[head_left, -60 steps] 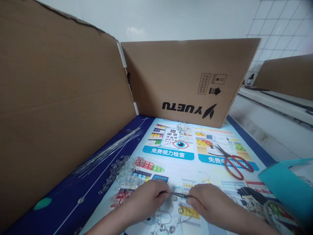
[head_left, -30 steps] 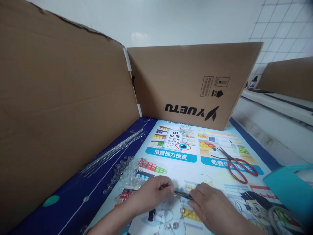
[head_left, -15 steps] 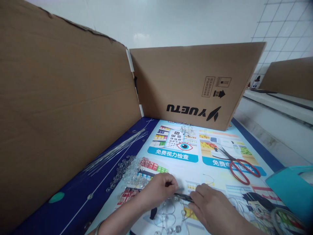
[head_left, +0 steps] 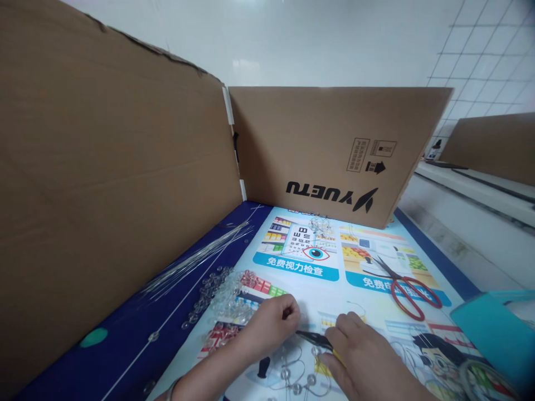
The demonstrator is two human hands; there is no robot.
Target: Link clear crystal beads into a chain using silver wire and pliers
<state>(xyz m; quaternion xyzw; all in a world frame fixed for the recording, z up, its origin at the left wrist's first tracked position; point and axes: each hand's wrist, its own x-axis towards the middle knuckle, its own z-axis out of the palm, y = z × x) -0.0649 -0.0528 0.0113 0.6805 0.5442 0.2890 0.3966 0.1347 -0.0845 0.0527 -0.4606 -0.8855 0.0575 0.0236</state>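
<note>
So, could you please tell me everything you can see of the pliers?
The pliers have a dark, metallic-looking nose that tapers to a narrow tip; whether the jaws are fully closed is too small to tell. A bit of yellow handle shows, the rest hidden in the right hand gripping it. They point leftward, slightly upward in view, their tip close to the left hand; contact there is unclear.

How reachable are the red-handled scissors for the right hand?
Probably yes: the scissors lie uncovered beyond the right hand, nothing standing between, though it holds pliers and might need to set them down first.
</note>
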